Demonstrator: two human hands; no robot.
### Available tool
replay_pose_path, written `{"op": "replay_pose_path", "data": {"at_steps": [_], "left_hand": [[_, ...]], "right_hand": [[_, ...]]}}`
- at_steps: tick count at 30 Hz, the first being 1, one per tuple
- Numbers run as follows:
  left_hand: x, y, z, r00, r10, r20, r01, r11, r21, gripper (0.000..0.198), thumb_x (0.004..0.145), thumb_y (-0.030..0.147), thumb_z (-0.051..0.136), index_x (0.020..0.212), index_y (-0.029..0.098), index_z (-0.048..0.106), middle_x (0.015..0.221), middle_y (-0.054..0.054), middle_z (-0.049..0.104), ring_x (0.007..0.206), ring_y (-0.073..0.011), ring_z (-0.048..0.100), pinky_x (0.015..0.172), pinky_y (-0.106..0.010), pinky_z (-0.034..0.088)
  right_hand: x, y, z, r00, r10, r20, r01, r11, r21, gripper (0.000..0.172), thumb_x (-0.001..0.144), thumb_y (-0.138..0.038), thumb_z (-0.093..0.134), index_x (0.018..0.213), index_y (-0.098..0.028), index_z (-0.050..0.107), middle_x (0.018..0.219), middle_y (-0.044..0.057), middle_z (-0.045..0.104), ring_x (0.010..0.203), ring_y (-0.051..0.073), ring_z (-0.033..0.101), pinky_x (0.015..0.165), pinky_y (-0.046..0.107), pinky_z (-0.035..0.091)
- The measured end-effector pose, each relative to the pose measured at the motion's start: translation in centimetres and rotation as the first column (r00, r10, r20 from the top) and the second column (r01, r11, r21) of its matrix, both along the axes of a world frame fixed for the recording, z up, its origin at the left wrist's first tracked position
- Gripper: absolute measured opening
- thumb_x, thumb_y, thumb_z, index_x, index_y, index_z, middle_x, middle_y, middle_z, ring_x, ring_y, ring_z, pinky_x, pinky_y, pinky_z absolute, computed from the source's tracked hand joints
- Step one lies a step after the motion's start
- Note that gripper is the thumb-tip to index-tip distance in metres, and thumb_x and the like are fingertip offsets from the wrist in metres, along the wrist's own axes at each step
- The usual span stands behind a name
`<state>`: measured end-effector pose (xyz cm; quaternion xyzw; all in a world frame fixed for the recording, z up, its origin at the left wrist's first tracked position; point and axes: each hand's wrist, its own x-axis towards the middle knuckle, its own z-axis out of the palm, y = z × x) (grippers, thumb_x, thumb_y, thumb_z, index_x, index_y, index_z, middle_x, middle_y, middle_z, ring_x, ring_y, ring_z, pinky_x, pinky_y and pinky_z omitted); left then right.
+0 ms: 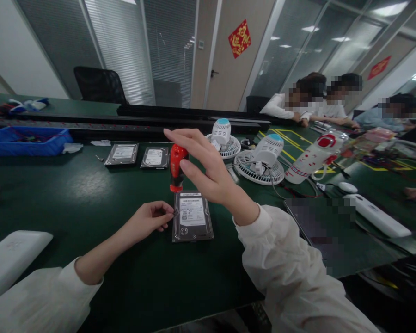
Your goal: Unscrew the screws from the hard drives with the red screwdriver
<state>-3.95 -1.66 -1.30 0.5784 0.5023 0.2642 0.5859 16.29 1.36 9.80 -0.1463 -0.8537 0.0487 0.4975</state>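
Leftmost on the green tabletop (131, 282), a smooth white case (19, 254) lies at the near edge, beside the person's left sleeve (52, 296). Farther back, a blue plastic bin (52, 147) holds tangled wires, and behind it more cables (27, 105) are heaped. A black mesh-backed chair (99, 84) stands beyond the far side. Right of the bin, two hard drives (122, 153) lie side by side, well apart from the hands, labels facing up.

Next comes the left hand (156, 216), its fingers half curled and its fingertips at the left edge of another drive; whether they pinch it or merely rest against it, I cannot tell. That labelled hard drive (193, 217) lies flat in front of the person, label up. Above its upper left corner, a red-and-black screwdriver (176, 169) stands nearly upright. The right hand (208, 173) holds it by the handle, the thumb against the side and the other fingers stretched over the top; the tip is too indistinct to place.

Beyond the right hand, two white fans (263, 157) with blue-topped bases rest grille-down. Farther right, a white-and-red bottle (307, 159) leans at a slant in the view, with a dark-screened device (300, 219) nearer the person and a long white bar (377, 216) beside it. At the far right, co-workers (282, 106) sit at the table.
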Motion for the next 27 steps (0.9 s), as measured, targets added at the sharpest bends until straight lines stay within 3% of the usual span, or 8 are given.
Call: {"op": "replay_pose_path", "data": {"at_steps": [2,6,11,16,21,25,27], "left_hand": [[-0.02,0.02,-0.09,1.0,0.001,-0.002,-0.001,1.0,0.003,0.038,0.067,0.047,0.079,0.085,0.017,0.064,0.068,0.004,0.065,0.056,-0.01,0.058,0.054,-0.024,0.047],[-0.01,0.0,-0.13,1.0,0.001,-0.003,-0.001,1.0,0.017,0.036,0.068,0.047,0.079,0.084,0.018,0.064,0.068,0.004,0.065,0.056,-0.0101,0.058,0.054,-0.024,0.047],[0.11,-0.14,0.28,1.0,0.001,-0.008,-0.001,1.0,0.011,0.036,0.067,0.047,0.079,0.083,0.018,0.064,0.069,0.004,0.065,0.056,-0.0101,0.058,0.054,-0.025,0.047],[0.15,-0.14,0.41,1.0,0.005,-0.025,-0.005,1.0,0.008,0.035,0.067,0.046,0.08,0.083,0.019,0.064,0.069,0.003,0.065,0.057,-0.0116,0.059,0.055,-0.026,0.049],[-0.02,-0.03,0.03,1.0,-0.003,-0.005,0.003,1.0,0.004,0.037,0.068,0.047,0.08,0.084,0.018,0.064,0.07,0.003,0.066,0.057,-0.0113,0.06,0.055,-0.026,0.05],[-0.15,-0.01,-0.11,1.0,-0.01,-0.005,0.01,1.0,0.015,0.035,0.07,0.046,0.079,0.085,0.018,0.064,0.071,0.003,0.065,0.058,-0.0113,0.06,0.056,-0.026,0.05],[-0.12,-0.03,-0.01,1.0,-0.011,-0.009,0.011,1.0,0.017,0.035,0.07,0.046,0.079,0.086,0.018,0.065,0.071,0.004,0.065,0.058,-0.0113,0.06,0.056,-0.026,0.05]], "right_hand": [[-0.01,0.03,-0.03,1.0,0.004,0.02,-0.004,1.0,-0.003,0.043,0.107,-0.031,0.032,0.142,-0.014,0.05,0.126,0.012,0.063,0.119,0.021,0.058,0.107,0.048,0.049],[0.08,-0.03,0.07,0.993,-0.117,0.004,0.117,0.993,0.007,0.04,0.104,-0.045,0.047,0.13,-0.018,0.06,0.104,0.006,0.064,0.101,0.021,0.058,0.098,0.047,0.051],[0.27,-0.1,0.28,0.999,-0.039,0.005,0.038,0.999,0.026,0.042,0.109,-0.035,0.032,0.137,-0.013,0.055,0.121,0.01,0.066,0.112,0.021,0.059,0.103,0.047,0.048],[0.48,0.1,0.37,0.984,-0.172,0.055,0.169,0.984,0.049,0.047,0.107,-0.049,0.038,0.134,-0.015,0.058,0.105,0.006,0.067,0.101,0.02,0.059,0.101,0.047,0.049],[0.77,0.33,0.52,0.99,-0.11,0.093,0.107,0.994,0.037,0.05,0.11,-0.038,0.022,0.145,-0.014,0.048,0.134,0.012,0.064,0.126,0.021,0.056,0.112,0.049,0.044],[0.71,0.18,0.43,0.98,-0.162,0.118,0.161,0.987,0.014,0.048,0.108,-0.044,0.035,0.143,-0.015,0.05,0.114,0.008,0.069,0.11,0.022,0.06,0.105,0.049,0.05],[0.7,-0.04,0.49,0.969,-0.196,0.148,0.197,0.98,0.004,0.049,0.108,-0.047,0.035,0.142,-0.017,0.051,0.114,0.008,0.068,0.11,0.023,0.06,0.105,0.051,0.049]]}}
